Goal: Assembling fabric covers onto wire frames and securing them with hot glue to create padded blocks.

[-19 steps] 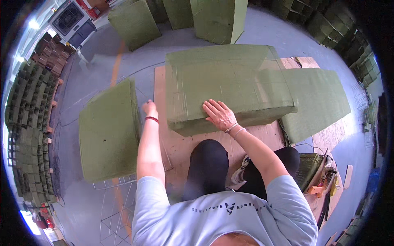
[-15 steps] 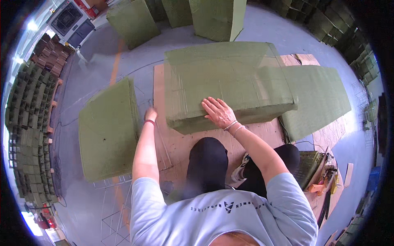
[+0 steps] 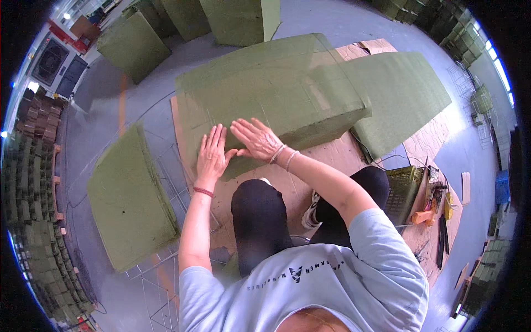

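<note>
In front of my knees lies a box-shaped frame wrapped in sheer green mesh fabric (image 3: 260, 83), its thin wires showing faintly through the cloth. My left hand (image 3: 212, 155) rests flat on its near left edge, fingers stretched out. Just to the right, my right hand (image 3: 256, 139) presses flat on the same cloth, with the thumbs of both hands close together. Neither hand grips anything. Beyond the frame's right side a green mesh sheet (image 3: 395, 99) spreads over the cardboard (image 3: 434, 135).
A stack of green mesh panels (image 3: 130, 202) lies on a wire frame (image 3: 146, 290) at my left. Covered green boxes (image 3: 235, 22) stand at the far side. Near my right knee are a green basket (image 3: 402, 191) and an orange glue gun (image 3: 423, 216). Stacked goods (image 3: 33, 182) line the left.
My left hand has come from beside the frame onto its near left edge. My right hand has shifted left across the cloth. The whole view has turned somewhat.
</note>
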### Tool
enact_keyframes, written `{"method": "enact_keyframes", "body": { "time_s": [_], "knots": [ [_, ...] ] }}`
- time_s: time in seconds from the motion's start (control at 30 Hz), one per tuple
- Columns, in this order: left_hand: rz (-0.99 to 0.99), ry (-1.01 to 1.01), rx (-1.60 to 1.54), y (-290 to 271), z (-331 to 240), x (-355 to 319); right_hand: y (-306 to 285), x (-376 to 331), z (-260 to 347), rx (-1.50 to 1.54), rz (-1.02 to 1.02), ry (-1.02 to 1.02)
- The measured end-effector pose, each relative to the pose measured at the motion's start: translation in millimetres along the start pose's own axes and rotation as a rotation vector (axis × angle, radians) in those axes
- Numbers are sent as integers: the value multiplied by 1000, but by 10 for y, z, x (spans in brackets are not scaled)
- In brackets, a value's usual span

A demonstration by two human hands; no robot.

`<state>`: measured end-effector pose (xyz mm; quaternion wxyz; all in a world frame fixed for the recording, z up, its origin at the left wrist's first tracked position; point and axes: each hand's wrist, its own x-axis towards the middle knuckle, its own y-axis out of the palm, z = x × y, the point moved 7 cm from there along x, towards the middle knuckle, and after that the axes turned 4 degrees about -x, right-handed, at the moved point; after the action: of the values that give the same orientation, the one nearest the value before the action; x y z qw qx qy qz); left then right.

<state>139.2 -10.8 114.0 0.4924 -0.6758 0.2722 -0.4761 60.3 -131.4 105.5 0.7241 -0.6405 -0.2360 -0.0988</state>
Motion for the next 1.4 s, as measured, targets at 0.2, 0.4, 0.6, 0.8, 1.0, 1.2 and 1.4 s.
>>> {"method": "enact_keyframes", "body": {
  "time_s": [0.2, 0.4, 0.6, 0.8, 1.0, 1.2, 1.4],
  "knots": [
    [172, 111, 33, 117, -57, -85, -54, -280, -319, -212, 90, -52],
    [144, 129, 142, 222, -98, -166, -77, -324, -327, -183, 70, -40],
    [135, 75, 173, 229, 96, -329, -417, -957, -1310, -146, 213, -35],
    [112, 108, 217, 228, 70, -340, -727, -1325, -1681, -189, 111, 29],
    [162, 18, 170, 134, -204, -209, -695, -1425, -1655, -222, 84, 95],
    [28, 197, -56, 481, -1247, 847, -689, -1285, -1567, -269, 141, 178],
    [91, 212, -5, 679, -1403, 923, -569, -1060, -1142, -127, 0, 93]
  ]
}}
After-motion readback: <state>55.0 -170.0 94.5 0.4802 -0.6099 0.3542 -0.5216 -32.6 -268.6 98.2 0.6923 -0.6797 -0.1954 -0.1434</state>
